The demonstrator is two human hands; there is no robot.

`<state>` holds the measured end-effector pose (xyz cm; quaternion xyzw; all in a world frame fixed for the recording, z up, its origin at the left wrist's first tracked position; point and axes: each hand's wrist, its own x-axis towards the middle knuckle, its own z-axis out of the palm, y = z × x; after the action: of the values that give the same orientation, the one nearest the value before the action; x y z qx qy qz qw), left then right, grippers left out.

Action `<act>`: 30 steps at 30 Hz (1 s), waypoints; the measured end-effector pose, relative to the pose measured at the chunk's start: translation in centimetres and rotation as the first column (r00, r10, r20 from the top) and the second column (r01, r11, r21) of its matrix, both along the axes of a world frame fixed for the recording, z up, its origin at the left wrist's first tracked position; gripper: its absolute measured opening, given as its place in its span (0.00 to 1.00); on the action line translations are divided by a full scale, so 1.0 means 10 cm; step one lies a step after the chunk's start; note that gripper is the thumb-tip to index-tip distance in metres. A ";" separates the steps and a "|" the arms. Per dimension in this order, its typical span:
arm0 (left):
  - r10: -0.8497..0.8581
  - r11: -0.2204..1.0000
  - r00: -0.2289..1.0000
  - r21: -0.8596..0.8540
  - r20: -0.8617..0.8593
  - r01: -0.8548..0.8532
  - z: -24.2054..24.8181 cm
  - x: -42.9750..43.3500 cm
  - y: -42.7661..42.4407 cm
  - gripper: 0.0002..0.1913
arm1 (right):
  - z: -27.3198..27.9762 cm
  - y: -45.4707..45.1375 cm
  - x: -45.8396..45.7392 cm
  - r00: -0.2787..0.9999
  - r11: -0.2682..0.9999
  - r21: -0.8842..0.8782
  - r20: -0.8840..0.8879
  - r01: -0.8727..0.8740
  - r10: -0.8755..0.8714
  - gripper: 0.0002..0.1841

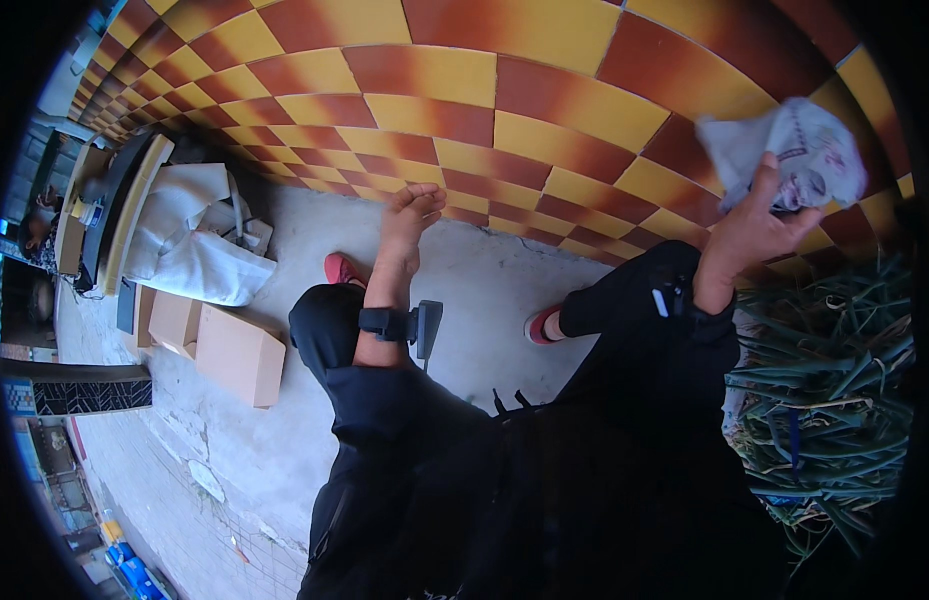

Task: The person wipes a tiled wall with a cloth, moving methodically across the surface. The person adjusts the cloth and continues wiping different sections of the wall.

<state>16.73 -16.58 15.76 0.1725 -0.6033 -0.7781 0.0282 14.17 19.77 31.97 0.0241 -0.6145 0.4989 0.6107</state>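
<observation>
My right hand (pixel 761 221) holds a crumpled white cloth (pixel 798 154) with pinkish and dark marks, at the tiled wall (pixel 569 139). Thumb and fingers are spread around the cloth's lower side, and its far edge is blurred. Whether the cloth presses on the tiles, I cannot tell. My left hand (pixel 413 214) is raised before the foot of the wall, with loosely curled fingers and nothing in it. A black strap with a small device (pixel 404 326) sits on the left forearm. The wall has glossy yellow and red-brown tiles.
Long green onions (pixel 824 390) lie heaped at my right, beside the wall. Cardboard boxes (pixel 239 356) and a white woven sack (pixel 194 240) stand left on the concrete floor (pixel 449 277). Beyond them is a table (pixel 138 217); part of a person (pixel 40 229) shows at the far left.
</observation>
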 end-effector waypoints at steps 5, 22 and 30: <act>0.028 0.999 1.000 0.022 -0.006 -0.028 0.06 0.01 -0.02 0.14 | 0.16 0.11 -0.31 0.875 0.669 0.577 -0.202 0.469 -0.439 0.23; 0.142 0.989 0.990 0.040 0.025 -0.143 0.00 -0.03 -0.10 0.11 | -2.14 -0.38 -0.33 0.712 0.605 0.598 0.698 -0.525 -0.073 0.16; 0.154 0.984 0.987 0.090 -0.033 -0.151 0.00 -0.05 -0.14 0.11 | -0.17 0.07 -0.19 0.805 0.715 -0.530 0.098 -0.456 0.586 0.16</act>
<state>16.23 -17.97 15.72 0.2037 -0.5530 -0.8026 0.0922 12.25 20.51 30.26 -0.0200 -0.5121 0.7868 0.3440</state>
